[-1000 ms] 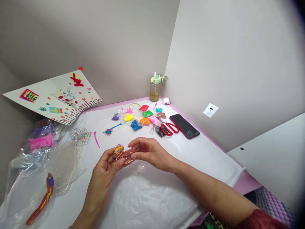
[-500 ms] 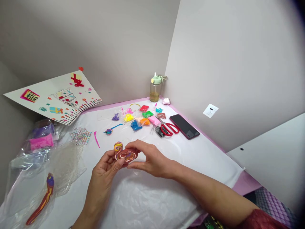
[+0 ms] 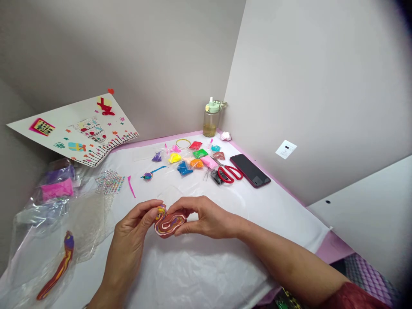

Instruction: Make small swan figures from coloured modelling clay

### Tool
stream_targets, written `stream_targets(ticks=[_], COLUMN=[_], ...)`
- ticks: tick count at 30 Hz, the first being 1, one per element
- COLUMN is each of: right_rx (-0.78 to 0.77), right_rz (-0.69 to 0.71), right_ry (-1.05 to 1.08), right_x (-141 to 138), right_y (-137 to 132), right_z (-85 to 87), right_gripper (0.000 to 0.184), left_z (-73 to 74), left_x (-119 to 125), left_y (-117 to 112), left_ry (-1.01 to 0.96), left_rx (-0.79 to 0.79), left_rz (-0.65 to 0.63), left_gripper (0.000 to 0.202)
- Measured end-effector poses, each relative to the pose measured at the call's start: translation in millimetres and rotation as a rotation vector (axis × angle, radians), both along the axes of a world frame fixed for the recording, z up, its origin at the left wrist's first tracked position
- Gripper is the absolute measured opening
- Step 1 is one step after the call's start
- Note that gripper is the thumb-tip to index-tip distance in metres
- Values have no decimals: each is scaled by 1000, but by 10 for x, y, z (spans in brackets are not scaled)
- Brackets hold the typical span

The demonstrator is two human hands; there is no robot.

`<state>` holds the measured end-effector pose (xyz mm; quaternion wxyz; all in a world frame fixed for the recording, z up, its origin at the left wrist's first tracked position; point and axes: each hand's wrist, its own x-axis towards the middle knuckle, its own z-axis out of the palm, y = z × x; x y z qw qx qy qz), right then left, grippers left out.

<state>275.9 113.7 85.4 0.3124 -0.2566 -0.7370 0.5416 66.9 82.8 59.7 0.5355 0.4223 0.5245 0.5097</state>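
A coiled piece of swirled modelling clay [image 3: 169,224], in brown, white, yellow and purple, is held between both hands just over the white covered table. It has a small curl at upper left and a larger coil at lower right. My left hand [image 3: 135,225] pinches the small curl between thumb and fingers. Around the right edge of the big coil closes my right hand [image 3: 201,216], thumb below and fingers above. A long striped clay strip [image 3: 59,271], purple at one end, lies on clear plastic at the left.
Several bags of coloured clay [image 3: 197,164], red-handled scissors [image 3: 230,174] and a phone [image 3: 250,170] lie beyond my hands. A bottle [image 3: 210,120] stands in the corner. A decorated card [image 3: 66,128], rhinestone sheet [image 3: 110,183] and pink tool [image 3: 131,187] are at left.
My left hand has shifted its grip from the large coil's lower left side to the small upper curl. The clay has moved slightly down, with my right hand still on its right side.
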Motion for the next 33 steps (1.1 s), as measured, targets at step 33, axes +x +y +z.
stream_targets(ticks=[33], right_rx=[177], right_rz=[-255], right_ry=[114], right_x=[-21], right_y=[28], right_z=[-40], right_gripper=[24], left_z=[125], left_x=[218], left_y=[-88], left_ry=[77], left_rx=[101], left_rz=[-91], left_gripper=[34])
